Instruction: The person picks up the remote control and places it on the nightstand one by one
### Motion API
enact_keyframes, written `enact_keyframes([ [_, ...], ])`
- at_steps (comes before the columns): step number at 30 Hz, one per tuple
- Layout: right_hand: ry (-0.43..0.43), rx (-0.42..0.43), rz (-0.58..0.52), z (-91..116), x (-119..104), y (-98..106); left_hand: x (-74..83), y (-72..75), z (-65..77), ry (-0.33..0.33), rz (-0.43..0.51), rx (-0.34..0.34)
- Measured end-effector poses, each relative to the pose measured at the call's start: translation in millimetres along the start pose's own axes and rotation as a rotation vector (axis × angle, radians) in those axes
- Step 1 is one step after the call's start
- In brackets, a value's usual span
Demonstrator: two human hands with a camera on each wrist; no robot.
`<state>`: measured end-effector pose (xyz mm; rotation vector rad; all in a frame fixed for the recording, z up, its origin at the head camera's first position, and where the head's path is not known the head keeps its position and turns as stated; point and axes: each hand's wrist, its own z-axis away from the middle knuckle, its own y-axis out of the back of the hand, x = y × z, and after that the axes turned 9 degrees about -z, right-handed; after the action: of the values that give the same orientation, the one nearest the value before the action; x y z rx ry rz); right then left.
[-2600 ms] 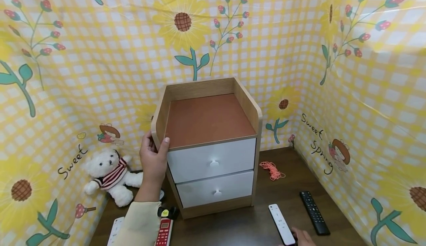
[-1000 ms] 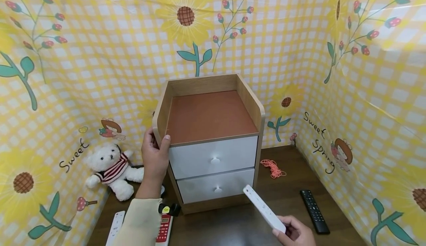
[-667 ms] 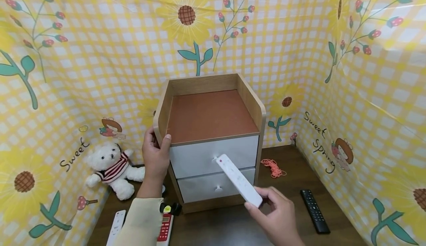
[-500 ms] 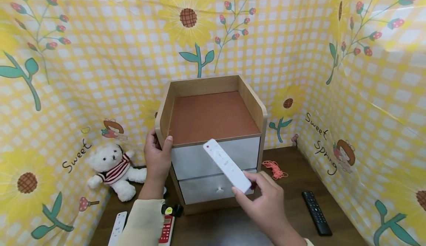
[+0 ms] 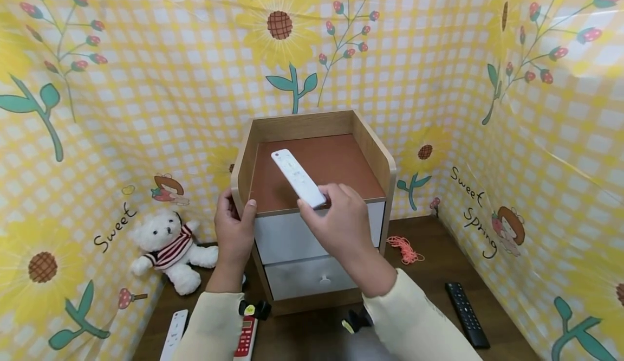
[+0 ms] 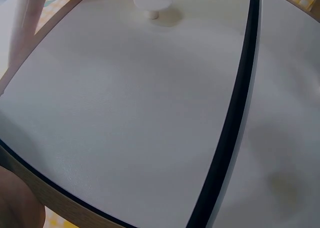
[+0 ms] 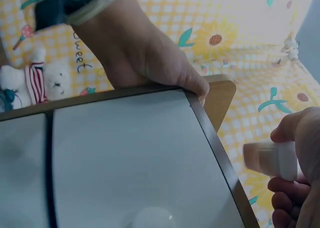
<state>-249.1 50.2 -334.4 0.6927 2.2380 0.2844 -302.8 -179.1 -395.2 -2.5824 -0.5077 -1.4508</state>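
My right hand [image 5: 341, 217] pinches the near end of a white remote control [image 5: 298, 178]. In the head view the remote is held over the brown top of a small wooden cabinet [image 5: 390, 187], its far end pointing to the back left. My left hand [image 5: 235, 236] grips the cabinet's left side panel, thumb at the front edge. Two white drawers, the upper one [image 5: 278, 242] and the lower one [image 5: 302, 281], are closed. The right wrist view has the remote [image 7: 270, 159] end-on in the fingers, beside the cabinet's top edge. A white knob [image 6: 152, 3] shows in the left wrist view.
A white teddy bear [image 5: 170, 247] sits at the left. Another white remote [image 5: 174, 335] and a red calculator [image 5: 246, 338] lie at the front left. Pink string [image 5: 405, 250] and a black remote [image 5: 466, 315] are on the right. Patterned cloth walls enclose the table.
My right hand has picked the white remote up from the table at the right and carried it up and left over the cabinet top. The left hand stays on the side panel.
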Motion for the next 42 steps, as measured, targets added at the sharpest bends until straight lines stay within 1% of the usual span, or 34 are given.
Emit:
enact_keyframes([
  [3,0.006,-0.024,0.023,-17,-6,-10,0.3,1.3,0.1,-0.005,-0.005,0.010],
  [6,0.019,-0.031,0.055,-30,-13,-17,0.0,1.7,0.1,-0.008,-0.010,0.009],
  [12,0.025,-0.049,0.179,-51,-26,-38,0.9,2.0,-0.4,0.005,-0.032,0.008],
  [14,0.005,-0.073,0.231,-57,-28,-48,1.0,1.2,-0.5,0.006,-0.037,0.015],
  [17,-0.044,-0.133,0.283,-65,-27,-64,-0.3,1.6,0.9,0.002,-0.046,0.024],
  [21,-0.106,-0.204,0.296,-71,-22,-78,-2.2,1.1,3.2,0.001,-0.052,0.030],
  [25,-0.117,-0.222,0.293,-76,-19,-82,-1.4,-1.1,2.2,-0.012,-0.043,0.029],
  [29,-0.101,-0.231,0.326,-79,-20,-84,0.0,-3.5,0.7,-0.030,-0.040,0.033],
  [34,-0.082,-0.262,0.351,-82,-22,-87,0.5,-4.8,0.8,-0.049,-0.035,0.057],
  [37,-0.058,-0.280,0.373,-83,-22,-90,1.0,-5.3,0.8,-0.054,-0.027,0.059],
  [42,-0.003,-0.317,0.451,-83,-20,-94,0.9,-6.2,1.7,-0.047,-0.017,0.054],
])
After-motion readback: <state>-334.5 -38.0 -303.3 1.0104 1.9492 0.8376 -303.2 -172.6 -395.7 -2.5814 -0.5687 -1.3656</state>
